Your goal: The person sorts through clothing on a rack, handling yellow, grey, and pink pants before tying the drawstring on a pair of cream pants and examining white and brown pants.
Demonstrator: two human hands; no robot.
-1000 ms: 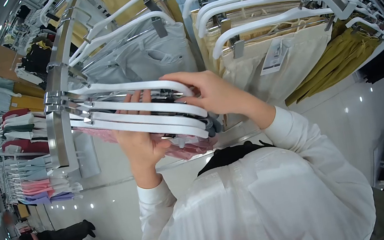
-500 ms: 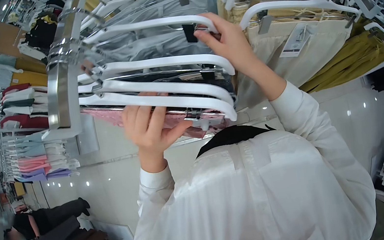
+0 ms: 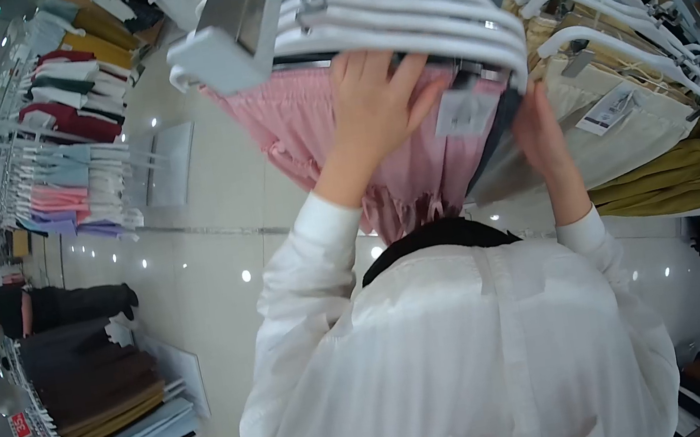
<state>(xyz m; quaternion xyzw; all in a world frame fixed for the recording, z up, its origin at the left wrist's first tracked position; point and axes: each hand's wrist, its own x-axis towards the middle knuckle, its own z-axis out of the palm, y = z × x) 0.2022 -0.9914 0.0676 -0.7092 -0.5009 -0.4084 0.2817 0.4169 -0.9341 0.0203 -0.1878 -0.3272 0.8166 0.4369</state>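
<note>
My left hand [image 3: 373,120] is at the gathered waist of a pink garment [image 3: 298,113]. Its fingertips tuck under the front white hanger [image 3: 406,45], around the clip bar, with the thumb lower on the pink cloth. A pale tag [image 3: 463,114] hangs at the garment's right side. Several white hangers are bunched tightly behind the front one. My right hand [image 3: 542,135] is upright at their right ends, fingers stretched along the edge of a dark garment [image 3: 494,138]. Part of that hand's inner side is hidden.
A metal rack arm with a white end [image 3: 220,61] juts out at upper left. Beige trousers [image 3: 627,132] and olive garments [image 3: 679,178] hang to the right. Across the tiled floor [image 3: 221,265] are more clothes racks and a person in dark clothing [image 3: 64,304].
The spread hangers are now pressed together, and the pink garment shows much more fully. My right hand has left a hanger farther back and come down to the hangers' right ends. The view has shifted.
</note>
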